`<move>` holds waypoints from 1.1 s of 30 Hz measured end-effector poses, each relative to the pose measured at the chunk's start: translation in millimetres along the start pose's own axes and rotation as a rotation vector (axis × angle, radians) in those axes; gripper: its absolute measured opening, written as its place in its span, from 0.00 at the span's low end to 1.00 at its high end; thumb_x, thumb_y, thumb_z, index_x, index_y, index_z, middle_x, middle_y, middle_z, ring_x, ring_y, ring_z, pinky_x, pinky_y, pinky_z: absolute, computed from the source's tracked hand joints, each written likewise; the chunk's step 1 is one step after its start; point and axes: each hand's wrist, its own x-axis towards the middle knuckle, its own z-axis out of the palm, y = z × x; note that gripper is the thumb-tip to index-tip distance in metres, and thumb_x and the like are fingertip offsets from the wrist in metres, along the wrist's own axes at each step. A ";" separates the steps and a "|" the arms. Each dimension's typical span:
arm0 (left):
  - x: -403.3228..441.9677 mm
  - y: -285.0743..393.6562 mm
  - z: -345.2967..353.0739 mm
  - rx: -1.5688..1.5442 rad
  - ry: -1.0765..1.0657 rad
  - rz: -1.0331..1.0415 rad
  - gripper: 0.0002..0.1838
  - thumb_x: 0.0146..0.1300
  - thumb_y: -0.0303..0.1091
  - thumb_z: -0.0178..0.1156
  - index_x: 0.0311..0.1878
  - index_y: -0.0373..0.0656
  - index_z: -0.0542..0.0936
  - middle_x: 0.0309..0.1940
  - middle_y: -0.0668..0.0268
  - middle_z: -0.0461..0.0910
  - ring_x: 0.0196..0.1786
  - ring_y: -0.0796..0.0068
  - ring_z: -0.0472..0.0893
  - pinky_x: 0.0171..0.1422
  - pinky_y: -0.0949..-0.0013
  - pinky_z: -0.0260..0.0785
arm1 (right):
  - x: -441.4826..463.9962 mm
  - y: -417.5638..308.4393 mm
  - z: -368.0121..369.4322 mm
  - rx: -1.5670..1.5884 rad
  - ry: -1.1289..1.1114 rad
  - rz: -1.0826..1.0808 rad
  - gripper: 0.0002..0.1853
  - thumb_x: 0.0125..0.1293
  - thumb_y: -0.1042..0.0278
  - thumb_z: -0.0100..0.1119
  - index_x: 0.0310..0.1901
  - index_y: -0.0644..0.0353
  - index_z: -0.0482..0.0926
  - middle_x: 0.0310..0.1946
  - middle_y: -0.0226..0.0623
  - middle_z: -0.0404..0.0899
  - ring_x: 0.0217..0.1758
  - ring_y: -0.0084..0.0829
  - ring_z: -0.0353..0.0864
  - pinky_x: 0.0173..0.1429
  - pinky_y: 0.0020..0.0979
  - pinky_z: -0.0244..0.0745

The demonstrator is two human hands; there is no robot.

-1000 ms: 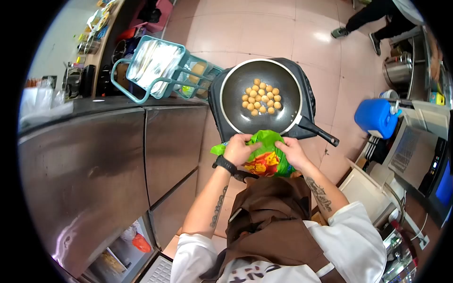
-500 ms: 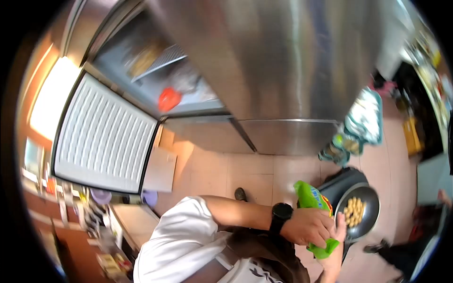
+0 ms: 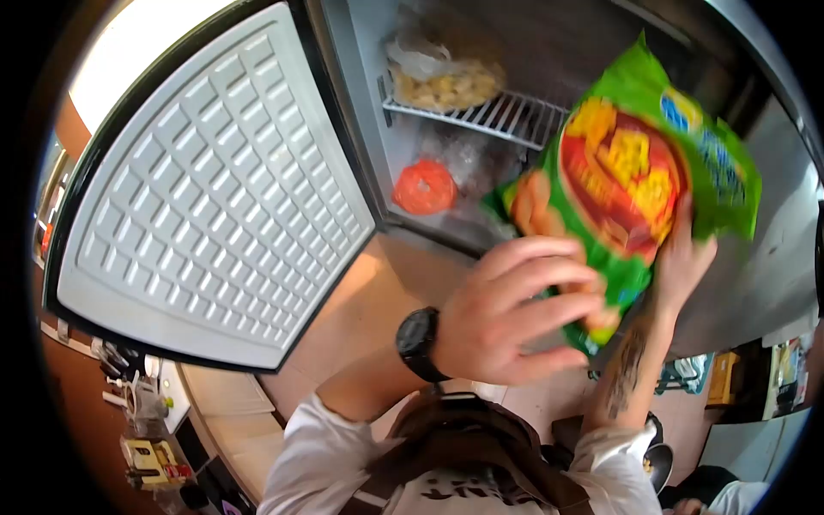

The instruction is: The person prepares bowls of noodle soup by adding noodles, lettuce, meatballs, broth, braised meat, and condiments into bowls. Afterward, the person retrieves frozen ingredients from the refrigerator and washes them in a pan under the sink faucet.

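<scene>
A green food bag (image 3: 627,180) with a red and yellow label is held up in front of the open fridge compartment. My right hand (image 3: 682,257) grips it along its right side, with some fingers hidden behind the bag. My left hand (image 3: 519,313), with a black watch on the wrist, is in front of the bag's lower left part. Its fingers are spread and slightly blurred, and I cannot tell whether they touch the bag. Inside the fridge, a clear bag of pale pieces (image 3: 446,81) sits on a wire shelf (image 3: 515,118). Below lies a red plastic bundle (image 3: 424,187).
The ribbed white fridge door (image 3: 215,197) stands wide open on the left. A counter with containers (image 3: 154,455) is at lower left. At lower right are a partly hidden frying pan (image 3: 659,468) and a dark-clothed person (image 3: 708,485).
The green bag has been raised from beside the pan to the fridge opening. My left hand has come off it with fingers spread, while my right hand now supports it. The view has turned left.
</scene>
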 end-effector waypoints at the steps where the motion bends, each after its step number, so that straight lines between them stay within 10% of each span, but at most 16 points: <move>1: -5.6 -20.5 -20.2 0.064 -0.016 -0.026 0.25 0.54 0.47 0.73 0.51 0.41 0.85 0.55 0.57 0.81 0.60 0.48 0.77 0.63 0.52 0.70 | 26.6 -0.1 33.1 -0.018 0.062 -0.017 0.15 0.77 0.67 0.57 0.49 0.75 0.81 0.38 0.38 0.87 0.41 0.25 0.80 0.48 0.33 0.76; 7: -51.0 -123.7 -84.0 0.257 0.031 -0.292 0.22 0.48 0.35 0.76 0.48 0.41 0.85 0.54 0.58 0.79 0.61 0.50 0.76 0.65 0.53 0.69 | 133.9 90.7 187.8 -0.744 -0.007 -0.375 0.16 0.70 0.59 0.61 0.36 0.68 0.81 0.32 0.59 0.83 0.36 0.61 0.81 0.40 0.45 0.77; 15: -47.5 -241.1 -93.6 0.409 0.113 -0.391 0.24 0.49 0.32 0.75 0.51 0.38 0.82 0.55 0.56 0.78 0.60 0.48 0.76 0.64 0.53 0.69 | 278.7 253.8 385.7 -0.512 -0.085 -0.295 0.20 0.70 0.58 0.60 0.39 0.73 0.81 0.33 0.63 0.82 0.36 0.61 0.83 0.40 0.49 0.76; 18: -16.8 -276.9 -87.3 0.443 0.218 -0.412 0.26 0.50 0.31 0.73 0.54 0.39 0.80 0.56 0.54 0.77 0.60 0.48 0.76 0.65 0.53 0.69 | 283.4 249.0 472.7 -0.217 0.196 -0.476 0.18 0.70 0.58 0.59 0.42 0.71 0.83 0.31 0.58 0.82 0.36 0.55 0.83 0.42 0.45 0.75; 27: 91.8 -325.7 -153.1 0.778 0.036 -0.116 0.40 0.43 0.33 0.66 0.67 0.44 0.73 0.67 0.49 0.68 0.69 0.44 0.68 0.73 0.45 0.60 | 248.1 199.8 531.1 -0.018 -0.153 -0.416 0.16 0.70 0.59 0.60 0.39 0.69 0.82 0.28 0.49 0.82 0.33 0.48 0.81 0.40 0.42 0.74; 33: 99.0 -321.4 -161.1 0.553 -0.037 -0.255 0.28 0.46 0.38 0.67 0.54 0.44 0.82 0.38 0.58 0.82 0.49 0.53 0.78 0.62 0.53 0.67 | 264.9 176.7 483.7 0.062 -0.370 -0.437 0.15 0.70 0.60 0.61 0.36 0.67 0.81 0.26 0.43 0.81 0.31 0.42 0.79 0.39 0.39 0.73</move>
